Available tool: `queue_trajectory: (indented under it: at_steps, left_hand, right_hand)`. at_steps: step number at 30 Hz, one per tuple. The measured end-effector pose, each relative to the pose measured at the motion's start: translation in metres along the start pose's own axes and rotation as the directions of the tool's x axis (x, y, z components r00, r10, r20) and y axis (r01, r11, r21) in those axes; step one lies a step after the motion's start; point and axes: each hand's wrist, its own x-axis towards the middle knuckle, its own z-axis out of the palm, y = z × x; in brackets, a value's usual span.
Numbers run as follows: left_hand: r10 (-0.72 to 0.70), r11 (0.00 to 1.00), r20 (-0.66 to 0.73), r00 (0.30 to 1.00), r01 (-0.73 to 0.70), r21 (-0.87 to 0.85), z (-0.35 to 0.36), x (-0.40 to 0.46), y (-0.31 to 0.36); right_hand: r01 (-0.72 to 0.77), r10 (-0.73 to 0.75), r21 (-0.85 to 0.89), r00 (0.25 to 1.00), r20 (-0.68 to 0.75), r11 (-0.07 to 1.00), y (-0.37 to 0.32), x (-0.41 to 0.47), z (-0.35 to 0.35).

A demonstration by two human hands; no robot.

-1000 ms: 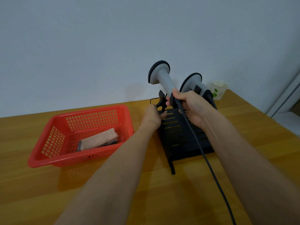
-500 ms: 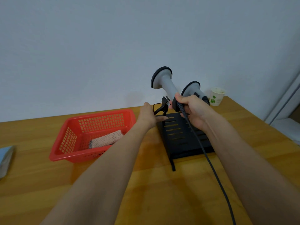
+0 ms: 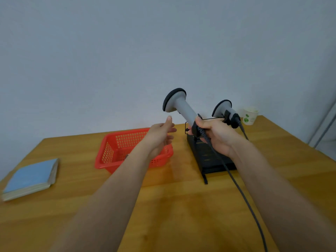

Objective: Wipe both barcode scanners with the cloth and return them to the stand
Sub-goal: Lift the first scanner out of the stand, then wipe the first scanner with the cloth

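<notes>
I am holding the first scanner (image 3: 181, 108) in my right hand (image 3: 216, 137), with the fingers curled around its handle near the place where the cable (image 3: 241, 190) is leaving it. The scanner is lifted off the black stand (image 3: 209, 159) and its head is pointing up and to the left. The cable is hanging down from my hand across the worktop (image 3: 174, 206) toward me. The second scanner (image 3: 226, 112) is sitting on the stand, just behind my right hand.

My left hand (image 3: 161, 137) is open and holding nothing; its fingers are relaxed and it is hovering above the right end of the red basket (image 3: 109, 155). I cannot see the cloth now, because my left forearm is covering the inside of the basket.

I think I am at the beginning of the wiping step for the first scanner: it is taken out, but the cloth is not yet in my hand. The next move is asking my left hand to go down into the basket and take the cloth, while my right hand is keeping the scanner steady and is turning the head toward the left hand. I should watch that the cable is not pulling on the stand.
</notes>
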Motion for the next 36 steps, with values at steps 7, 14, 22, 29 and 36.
queue_trajectory:
  at_steps: [7,14,22,29,36]
  left_hand:
    - [-0.07,0.959,0.053,0.996,0.082,-0.27,-0.03,-0.031,-0.001]
    - [-0.067,0.896,0.071,0.995,0.091,-0.434,-0.05,-0.057,-0.004]
    - [-0.016,0.866,0.001,1.0,0.014,-0.5,-0.065,-0.07,-0.01]
    - [0.049,0.863,-0.051,0.998,-0.068,-0.501,-0.074,-0.081,-0.011]
    - [0.116,0.862,-0.053,0.992,-0.127,-0.491,-0.077,-0.095,-0.01]
  right_hand:
    - [-0.034,0.03,0.019,0.987,0.16,0.999,0.006,-0.025,0.024]
    - [-0.056,0.05,0.012,0.959,0.281,0.998,0.011,-0.04,0.044]
    - [-0.097,0.078,0.022,0.9,0.429,0.995,0.023,-0.048,0.051]
    - [-0.197,0.091,0.145,0.841,0.533,0.97,0.019,-0.058,0.063]
    - [-0.21,0.118,0.159,0.884,0.453,0.965,0.01,-0.06,0.095]
